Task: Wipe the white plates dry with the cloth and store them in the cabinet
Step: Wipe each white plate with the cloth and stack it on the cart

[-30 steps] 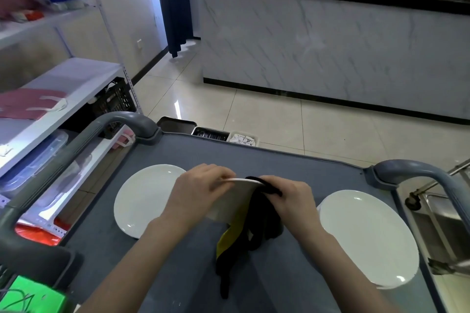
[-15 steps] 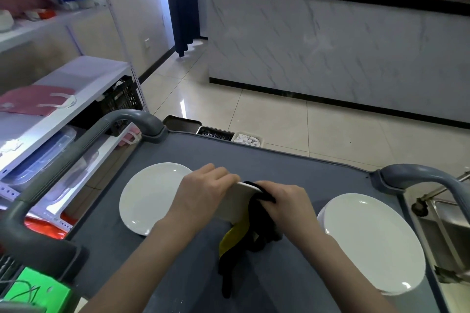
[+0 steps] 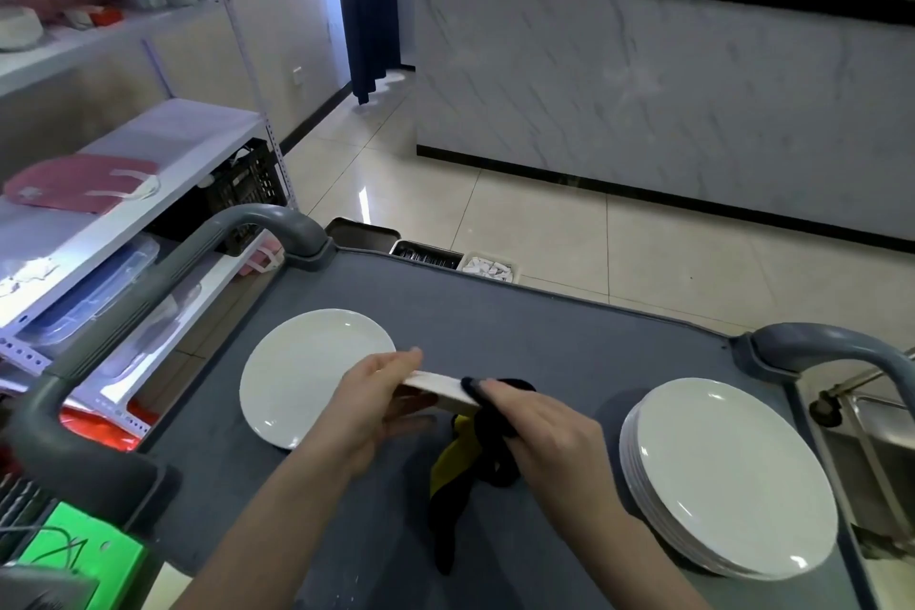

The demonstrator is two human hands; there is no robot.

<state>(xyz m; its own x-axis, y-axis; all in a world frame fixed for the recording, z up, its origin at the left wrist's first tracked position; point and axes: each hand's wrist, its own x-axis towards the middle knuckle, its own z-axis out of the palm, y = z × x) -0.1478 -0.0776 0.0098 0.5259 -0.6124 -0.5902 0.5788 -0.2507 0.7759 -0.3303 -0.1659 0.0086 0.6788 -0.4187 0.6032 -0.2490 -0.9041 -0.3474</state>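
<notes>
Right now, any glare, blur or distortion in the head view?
Head view: glare streaks the floor; small highlights on the plate stack; wide-angle bows the counter and cart handle; shelf at upper left is soft; left hand, right hand, held plate and cloth read fairly sharp.

Held plate (image 3: 438,385) — edge-on, face unseen

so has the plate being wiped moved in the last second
Yes: the held plate has tipped flatter, nearly edge-on, edging closer to the single plate on the cart.
</notes>
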